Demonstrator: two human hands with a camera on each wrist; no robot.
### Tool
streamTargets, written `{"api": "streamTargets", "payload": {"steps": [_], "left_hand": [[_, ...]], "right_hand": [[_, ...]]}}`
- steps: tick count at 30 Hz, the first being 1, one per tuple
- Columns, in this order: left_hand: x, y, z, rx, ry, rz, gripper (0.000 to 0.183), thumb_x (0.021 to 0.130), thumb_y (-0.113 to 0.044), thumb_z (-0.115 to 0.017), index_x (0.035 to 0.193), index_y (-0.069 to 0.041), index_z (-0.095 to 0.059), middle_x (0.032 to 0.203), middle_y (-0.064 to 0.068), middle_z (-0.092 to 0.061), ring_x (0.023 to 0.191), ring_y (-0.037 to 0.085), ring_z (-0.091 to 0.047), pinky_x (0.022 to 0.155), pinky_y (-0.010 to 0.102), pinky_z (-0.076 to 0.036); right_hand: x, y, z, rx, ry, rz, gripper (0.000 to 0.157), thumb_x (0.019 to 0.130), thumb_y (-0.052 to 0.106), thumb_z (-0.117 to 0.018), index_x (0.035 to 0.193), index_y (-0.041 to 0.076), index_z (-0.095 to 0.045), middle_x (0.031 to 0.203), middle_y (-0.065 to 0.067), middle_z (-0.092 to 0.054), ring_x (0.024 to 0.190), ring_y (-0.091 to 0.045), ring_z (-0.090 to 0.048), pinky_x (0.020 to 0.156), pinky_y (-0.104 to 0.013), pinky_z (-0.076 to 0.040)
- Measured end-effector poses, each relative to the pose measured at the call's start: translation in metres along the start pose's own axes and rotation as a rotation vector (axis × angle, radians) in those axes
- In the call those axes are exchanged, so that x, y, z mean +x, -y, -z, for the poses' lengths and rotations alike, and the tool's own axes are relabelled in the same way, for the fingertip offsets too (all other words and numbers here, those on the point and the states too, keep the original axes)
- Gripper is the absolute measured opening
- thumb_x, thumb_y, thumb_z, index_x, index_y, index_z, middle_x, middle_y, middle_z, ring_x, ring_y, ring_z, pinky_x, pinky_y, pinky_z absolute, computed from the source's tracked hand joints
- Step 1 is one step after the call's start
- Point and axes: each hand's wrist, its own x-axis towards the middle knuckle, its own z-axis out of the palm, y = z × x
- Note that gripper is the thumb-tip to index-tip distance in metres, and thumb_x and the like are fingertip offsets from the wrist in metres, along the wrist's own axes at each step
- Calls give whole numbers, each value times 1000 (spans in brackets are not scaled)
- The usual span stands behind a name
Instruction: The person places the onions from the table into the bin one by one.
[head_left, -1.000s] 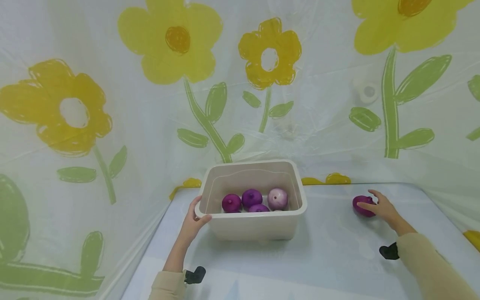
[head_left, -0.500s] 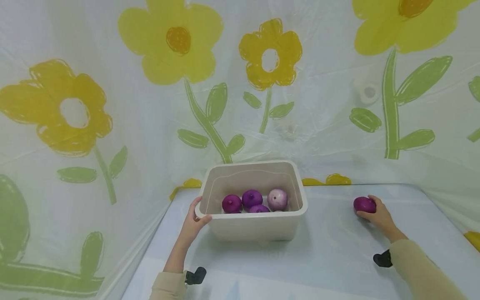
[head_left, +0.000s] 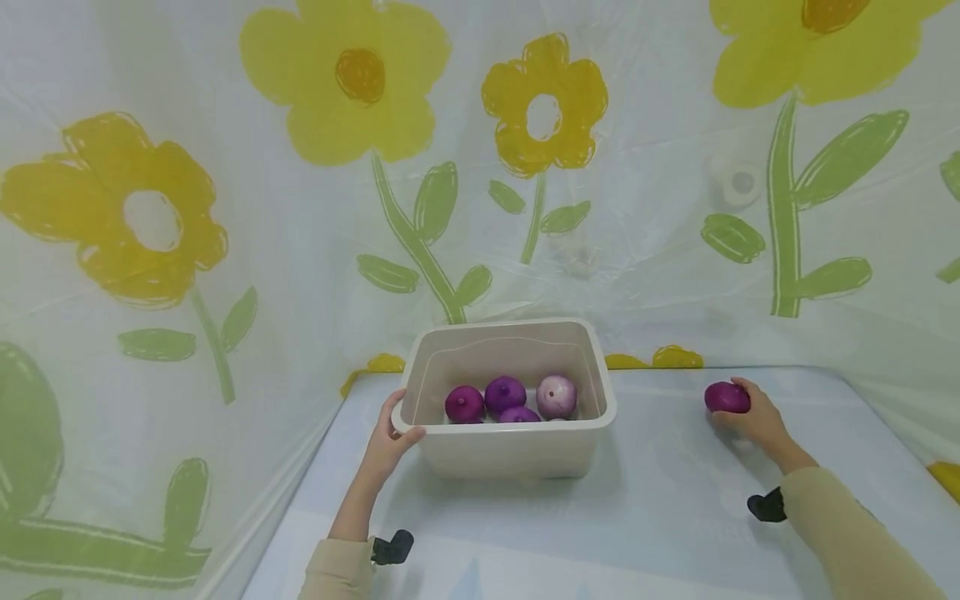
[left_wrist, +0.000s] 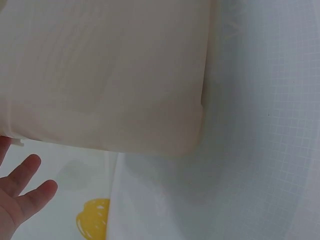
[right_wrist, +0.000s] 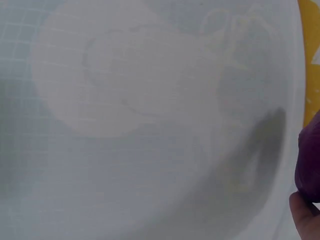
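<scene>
At its left front corner, the beige plastic bin is held by my left hand, thumb at the front rim and fingers at the side. Two fingers of that hand spread free beside the bin wall in the left wrist view. Off to the right, my right hand grips a purple onion between thumb and fingers, a little above the table. Only part of this onion and a fingertip show in the right wrist view. Inside the bin lie several onions, purple and pale.
A pale table carries the bin near its back edge. Behind and at the left hangs a white sheet printed with yellow flowers. A stretch of table separates the bin from my right hand.
My right hand has closed round the purple onion, turned it and raised it slightly. My left hand and the bin have stayed in place.
</scene>
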Motion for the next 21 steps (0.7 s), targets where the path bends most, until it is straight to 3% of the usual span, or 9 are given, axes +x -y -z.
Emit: {"api": "streamTargets", "payload": {"steps": [12, 21], "left_hand": [[-12, -29, -1, -15, 24, 28, 71, 86, -12, -62, 143, -12, -19, 149, 17, -20, 134, 39, -26, 102, 53, -33], [-1, -4, 1, 1, 19, 14, 74, 85, -21, -64, 144, -18, -18, 151, 13, -19, 135, 37, -24, 102, 53, -34]], "right_hand": [[10, 33, 16, -17, -7, 80, 80, 86, 24, -61, 139, -10, -12, 133, -41, -21, 113, -56, -29, 91, -65, -36], [10, 65, 28, -24, -19, 142, 76, 86, 19, -62, 138, -11, -15, 131, -41, -22, 113, -56, -30, 90, -65, -37]]}}
